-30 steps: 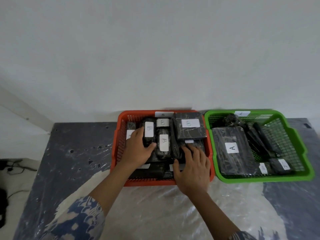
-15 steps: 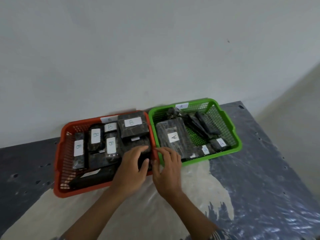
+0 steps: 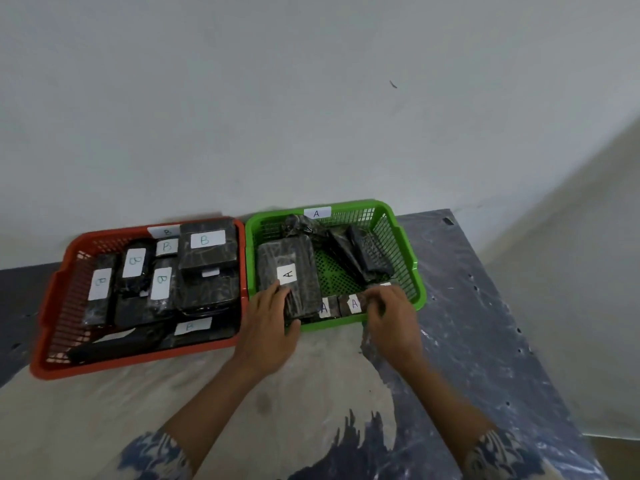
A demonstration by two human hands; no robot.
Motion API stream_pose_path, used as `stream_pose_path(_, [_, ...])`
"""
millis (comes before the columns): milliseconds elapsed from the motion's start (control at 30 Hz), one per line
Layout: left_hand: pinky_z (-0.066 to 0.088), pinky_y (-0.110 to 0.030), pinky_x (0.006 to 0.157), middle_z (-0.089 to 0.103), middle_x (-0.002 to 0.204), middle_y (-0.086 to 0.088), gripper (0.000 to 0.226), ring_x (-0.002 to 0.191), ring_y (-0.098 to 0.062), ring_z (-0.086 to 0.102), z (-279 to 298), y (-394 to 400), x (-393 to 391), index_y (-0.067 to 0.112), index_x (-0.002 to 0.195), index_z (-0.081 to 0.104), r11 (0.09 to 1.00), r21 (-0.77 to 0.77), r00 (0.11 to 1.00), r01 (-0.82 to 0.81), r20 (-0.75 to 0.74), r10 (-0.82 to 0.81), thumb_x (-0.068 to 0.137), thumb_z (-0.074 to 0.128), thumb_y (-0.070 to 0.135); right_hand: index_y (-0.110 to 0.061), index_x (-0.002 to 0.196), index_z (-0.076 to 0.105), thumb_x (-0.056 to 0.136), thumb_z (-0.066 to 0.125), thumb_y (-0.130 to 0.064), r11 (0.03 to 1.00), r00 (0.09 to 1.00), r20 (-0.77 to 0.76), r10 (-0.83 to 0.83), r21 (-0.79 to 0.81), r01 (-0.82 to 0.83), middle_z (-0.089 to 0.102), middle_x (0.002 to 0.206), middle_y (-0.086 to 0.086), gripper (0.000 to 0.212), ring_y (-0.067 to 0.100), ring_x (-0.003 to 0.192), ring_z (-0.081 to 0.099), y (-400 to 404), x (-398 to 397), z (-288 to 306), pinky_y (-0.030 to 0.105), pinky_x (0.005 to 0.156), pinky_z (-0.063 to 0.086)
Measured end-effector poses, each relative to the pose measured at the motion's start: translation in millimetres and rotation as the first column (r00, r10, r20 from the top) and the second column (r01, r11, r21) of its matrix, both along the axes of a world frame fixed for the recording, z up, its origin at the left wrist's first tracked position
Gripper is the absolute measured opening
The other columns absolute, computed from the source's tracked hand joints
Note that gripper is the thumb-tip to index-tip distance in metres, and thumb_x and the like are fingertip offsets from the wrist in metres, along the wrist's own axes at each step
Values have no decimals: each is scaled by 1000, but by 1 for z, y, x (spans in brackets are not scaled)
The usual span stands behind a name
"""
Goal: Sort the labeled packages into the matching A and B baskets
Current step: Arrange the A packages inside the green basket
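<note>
Shift since 1 second ago: both hands have left the orange B basket [image 3: 55,306] on the left and now work over the near edge of the green A basket [image 3: 405,244] on the right. The camera has swung right as well.
Left hand [image 3: 270,327]: fingers spread and curled over the near-left corner of the large A package [image 3: 294,268], thumb at the basket's near rim. It grips or steadies that package; whether it lifts it cannot be told.
Right hand [image 3: 391,320]: fingers bunched together at the near-right corner of the green basket, on or just beside a small A package [image 3: 353,304]. Motion blur hides whether they pinch it.
B basket contents: at least 5 dark wrapped packages showing B labels [image 3: 207,239], plus 1 dark package at the near edge with its label unreadable. Every readable label there matches the basket's own B tag [image 3: 165,231].
A basket contents: the large A package, 2 small A-labelled ones along the near wall, and several dark packages at the far right whose labels do not show.
Table [image 3: 485,341]: no loose package lies outside the baskets in view.
Meaning for the task: sorting appears nearly or fully finished. The move to the A side looks like tidying or checking labels, not fresh sorting.
Risk: the dark glossy wrapping probably slips, so a corner hold could let the large package tilt.
</note>
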State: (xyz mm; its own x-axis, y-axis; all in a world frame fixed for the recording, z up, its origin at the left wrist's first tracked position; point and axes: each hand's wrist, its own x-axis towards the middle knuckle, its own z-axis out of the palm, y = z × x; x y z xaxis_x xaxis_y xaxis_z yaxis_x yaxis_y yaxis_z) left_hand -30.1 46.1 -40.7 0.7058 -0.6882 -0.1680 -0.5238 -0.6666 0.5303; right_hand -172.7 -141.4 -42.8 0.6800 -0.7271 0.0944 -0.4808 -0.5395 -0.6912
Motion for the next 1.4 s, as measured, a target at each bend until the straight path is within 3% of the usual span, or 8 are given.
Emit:
stream_pose_path(200, [23, -53, 118, 23, 163, 7, 63, 148, -17, 17, -2, -1, -3, 31, 153, 30, 999, -6, 999, -53, 6, 53, 94, 54, 38, -9, 110, 74, 96, 55, -4, 1000, 992, -122, -22, 2, 22, 76, 102, 11, 24, 14, 72, 59, -68, 9, 11, 26, 67, 45])
stream_pose_path(367, [17, -49, 121, 24, 163, 7, 65, 148, -17, 17, -4, -7, -4, 30, 153, 32, 995, 6, 995, -101, 13, 101, 93, 58, 36, -3, 125, 62, 98, 60, -24, 995, 954, -287, 92, 4, -95, 71, 114, 16, 34, 25, 90, 63, -83, 48, 13, 33, 80, 51])
stream_pose_path(500, [8, -44, 123, 27, 163, 5, 61, 149, -19, 20, 2, -16, -11, 28, 151, 38, 983, -48, 984, -178, -9, 178, 95, 60, 37, -7, 156, 25, 95, 56, -56, 983, 860, -478, 178, 130, -132, 36, 156, 19, 84, 35, 141, 40, -85, 78, -1, 47, 112, 41])
stream_pose_path(633, [19, -46, 121, 34, 157, 8, 53, 148, -19, 23, 12, -28, -21, 29, 146, 44, 968, -165, 982, -191, -47, 185, 96, 59, 34, -12, 158, 17, 94, 59, -53, 980, 810, -555, 190, 59, -189, 32, 157, 18, 87, 38, 137, 43, -90, 89, -15, 50, 105, 47])
stream_pose_path(900, [3, -13, 109, 46, 143, 18, 41, 131, 4, 26, 32, -66, -30, 33, 136, 52, 947, -298, 993, -117, -27, 114, 96, 50, 35, -17, 154, 38, 93, 63, -54, 983, 886, -426, 183, 109, -151, 73, 104, 15, 75, 27, 85, 68, -111, 78, -6, 31, 65, 49])
stream_pose_path(1167, [40, -32, 106, 52, 137, 18, 40, 127, -4, 45, 37, -86, -33, 36, 139, 48, 948, -278, 956, -153, -284, 71, 99, 51, 38, -14, 106, 67, 105, 50, -29, 983, 994, -99, 51, 180, -33, 61, 66, -4, 23, 1, 52, 53, -104, 55, 2, 12, 45, 41])
stream_pose_path(1300, [45, -11, 80, 54, 135, 20, 38, 105, 9, 57, 41, -87, -30, 35, 138, 47, 932, -279, 883, -230, -463, 79, 101, 55, 35, -20, 122, 65, 105, 45, -36, 926, 987, 15, -161, 348, 146, 71, 93, -2, 31, 16, 81, 67, -97, 47, 6, 33, 66, 56])
stream_pose_path(1400, [51, -12, 80, 52, 129, 23, 48, 102, 11, 59, 46, -90, -25, 33, 143, 42, 912, -241, 770, -332, -628, 115, 99, 56, 45, -18, 109, 69, 106, 44, -30, 662, 935, 148, -322, 741, 110, 76, 101, 9, 28, 29, 96, 72, -83, 43, 16, 50, 84, 61])
